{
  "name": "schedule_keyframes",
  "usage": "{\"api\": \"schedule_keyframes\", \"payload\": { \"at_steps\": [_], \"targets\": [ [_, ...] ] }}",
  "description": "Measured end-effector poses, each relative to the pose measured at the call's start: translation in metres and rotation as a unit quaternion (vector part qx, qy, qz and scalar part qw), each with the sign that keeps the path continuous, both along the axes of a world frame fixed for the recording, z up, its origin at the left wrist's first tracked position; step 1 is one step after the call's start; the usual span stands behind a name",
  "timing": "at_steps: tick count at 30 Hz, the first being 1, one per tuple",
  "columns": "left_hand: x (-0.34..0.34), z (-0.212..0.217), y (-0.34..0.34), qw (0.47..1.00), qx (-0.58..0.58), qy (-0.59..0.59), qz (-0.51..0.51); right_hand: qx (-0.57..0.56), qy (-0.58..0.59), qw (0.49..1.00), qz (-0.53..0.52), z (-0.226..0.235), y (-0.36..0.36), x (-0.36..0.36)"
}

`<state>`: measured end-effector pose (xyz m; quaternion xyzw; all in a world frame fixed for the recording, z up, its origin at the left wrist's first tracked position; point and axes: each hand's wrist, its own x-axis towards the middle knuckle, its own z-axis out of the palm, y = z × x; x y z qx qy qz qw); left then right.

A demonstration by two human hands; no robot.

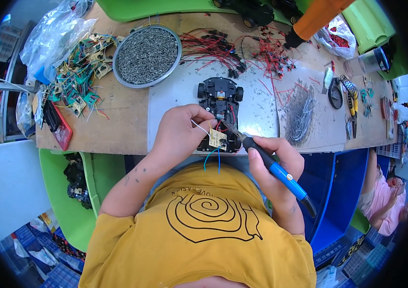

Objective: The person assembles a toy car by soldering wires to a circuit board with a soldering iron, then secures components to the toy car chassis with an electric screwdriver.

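The wooden bench [127, 115] spans the scene, with a pale grey work mat [261, 108] laid across its middle. At the far left stands a round metal tray [147, 56] filled with small grey parts, and left of it lies a tangle of green and yellow wired circuit boards [81, 72]. Bundles of red and black wires [223, 48] spread along the far edge, a heap of thin silvery wire offcuts [300, 113] sits on the right of the mat, and yellow-handled pliers [353, 108] lie further right.

On the mat, near the person, sits a black toy car chassis [219, 103], wheels outward, its near end at the bench edge. A small tan circuit board [217, 138] rests on that near end, with red, white and blue leads running from it; the blue ones hang over the edge.

The left hand [181, 132] has its grip closed at the chassis, fingers pinching what seems to be the thin white lead just beside the board. The right hand [277, 158] is wrapped fully around a blue-handled soldering iron [271, 165], held like a pen, its metal tip reaching up and left to the board area between the two hands. The exact contact point is too small to tell.
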<state>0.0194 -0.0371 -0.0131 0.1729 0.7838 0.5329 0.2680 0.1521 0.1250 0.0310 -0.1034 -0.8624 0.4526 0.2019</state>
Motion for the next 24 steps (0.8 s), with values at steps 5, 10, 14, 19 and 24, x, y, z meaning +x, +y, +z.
{"api": "schedule_keyframes", "payload": {
  "at_steps": [5, 10, 14, 19, 24],
  "targets": [
    [0.000, 0.001, 0.002, 1.000, -0.006, 0.012, 0.001, -0.002, -0.001, 1.000, 0.002, -0.005, 0.000, -0.003],
    [-0.001, 0.006, 0.003, 1.000, -0.020, -0.019, 0.001, 0.025, 0.020, 0.999, 0.034, -0.003, 0.004, -0.004],
    [-0.002, 0.010, 0.004, 0.999, -0.043, 0.009, -0.016, 0.006, 0.019, 1.000, -0.009, -0.002, 0.007, 0.003],
    [-0.002, 0.008, 0.002, 1.000, -0.024, -0.006, -0.008, 0.012, 0.010, 1.000, -0.017, 0.000, 0.006, 0.002],
    [-0.002, 0.008, 0.001, 1.000, -0.028, 0.002, -0.015, -0.066, -0.003, 0.998, -0.005, -0.005, 0.000, 0.000]
  ]
}}
